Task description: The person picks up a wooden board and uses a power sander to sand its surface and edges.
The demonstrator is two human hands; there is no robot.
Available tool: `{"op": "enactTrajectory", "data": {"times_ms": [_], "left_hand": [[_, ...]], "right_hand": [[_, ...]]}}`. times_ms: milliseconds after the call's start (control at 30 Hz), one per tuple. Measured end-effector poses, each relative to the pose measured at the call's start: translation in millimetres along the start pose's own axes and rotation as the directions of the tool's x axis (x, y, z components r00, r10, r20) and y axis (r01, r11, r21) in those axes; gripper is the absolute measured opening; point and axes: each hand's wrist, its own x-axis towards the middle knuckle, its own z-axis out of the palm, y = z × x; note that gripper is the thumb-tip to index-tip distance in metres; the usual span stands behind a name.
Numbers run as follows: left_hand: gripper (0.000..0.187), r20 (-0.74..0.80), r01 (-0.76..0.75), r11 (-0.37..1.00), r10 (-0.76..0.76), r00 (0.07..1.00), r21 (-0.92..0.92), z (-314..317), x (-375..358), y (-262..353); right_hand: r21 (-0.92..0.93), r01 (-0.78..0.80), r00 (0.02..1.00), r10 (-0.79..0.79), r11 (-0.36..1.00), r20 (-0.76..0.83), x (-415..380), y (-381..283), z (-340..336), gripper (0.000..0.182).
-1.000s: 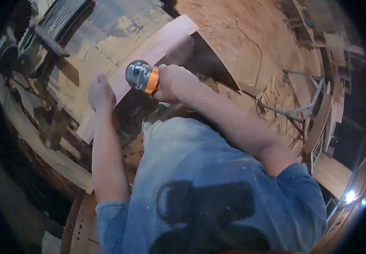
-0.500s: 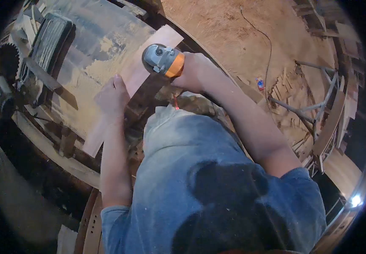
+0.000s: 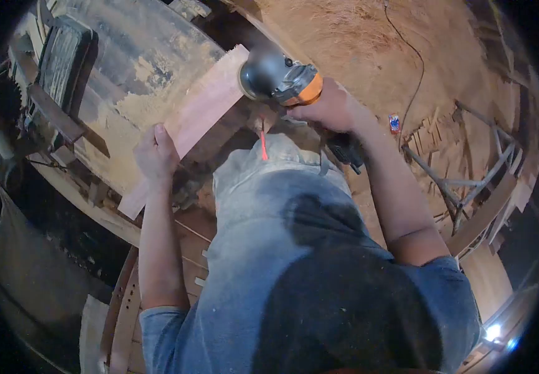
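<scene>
- Right hand [image 3: 328, 106] was seen wrapped tightly around the orange-collared body of an angle grinder [image 3: 278, 78], whose head was held at the far end of a pale wooden plank [image 3: 198, 118].
- Left hand [image 3: 154, 153] was pressed down, fingers curled over the plank's near portion, pinning it against the dusty workbench [image 3: 126, 68].
- The plank was laid slantwise across the bench edge, its near end overhanging toward the person's legs.
- Sawdust was heaped on the bench beside the plank, and the upper face appeared smooth and even; most of the surface was judged to have been worked over, with the far end under the tool.
- How much of the far edge was left could not be told, the disc being blurred.
- A dark machine [image 3: 61, 56] was set at the bench's left, and scrap offcuts [image 3: 431, 134] were strewn on the floor to the right.
</scene>
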Motion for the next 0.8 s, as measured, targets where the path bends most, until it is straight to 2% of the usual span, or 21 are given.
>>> {"op": "enactTrajectory", "data": {"times_ms": [133, 233, 333, 433, 467, 567, 667, 767, 800], "left_hand": [[0.039, 0.066, -0.004, 1.0, 0.004, 0.998, 0.004, -5.3, 0.4, 1.8], [0.039, 0.075, 0.01, 1.0, -0.011, 0.997, 0.012, -6.9, 2.6, 5.3], [0.04, 0.085, 0.03, 1.0, -0.03, 0.996, -0.003, -7.8, 2.5, 7.7], [0.041, 0.1, 0.037, 0.999, -0.035, 0.994, -0.017, -4.7, -0.1, -2.0], [0.042, 0.107, 0.025, 0.999, -0.023, 0.994, -0.019, -1.4, -1.1, -12.2], [0.042, 0.153, 0.052, 0.997, -0.043, 0.987, -0.057, -5.9, 3.3, -13.4], [0.042, 0.13, 0.088, 0.995, -0.081, 0.988, -0.052, -9.4, 6.2, 3.5], [0.043, 0.087, 0.09, 0.995, -0.087, 0.992, -0.037, -9.1, 4.5, 7.8], [0.043, 0.072, 0.084, 0.996, -0.082, 0.994, -0.036, -8.9, 6.1, 6.8]], "right_hand": [[0.118, 0.079, 0.996, -0.082, 0.99, 0.025, 26.1, 26.0, -10.5, 0.055], [0.207, 0.04, 0.998, -0.051, 0.978, 0.046, 35.4, 28.4, -22.2, 0.044], [0.26, 0.058, 0.989, -0.09, 0.964, 0.116, 34.3, 17.3, -22.2, 0.049], [-0.109, 0.094, 0.991, -0.083, 0.99, 0.1, 12.4, -26.9, -6.1, 0.051], [-0.13, 0.172, 0.985, -0.173, 0.976, 0.009, 13.7, -22.2, 3.9, 0.051], [-0.086, 0.087, 0.994, -0.081, 0.992, 0.074, 11.6, -33.7, -15.6, 0.047], [-0.038, 0.113, 0.987, -0.108, 0.993, 0.122, 36.8, 0.5, -16.7, 0.059], [0.086, -0.017, 0.993, 0.007, 0.996, 0.116, 47.0, -7.9, -27.1, 0.057], [0.204, 0.145, 0.98, -0.169, 0.968, 0.106, 71.2, 25.1, -22.9, 0.056]]}}
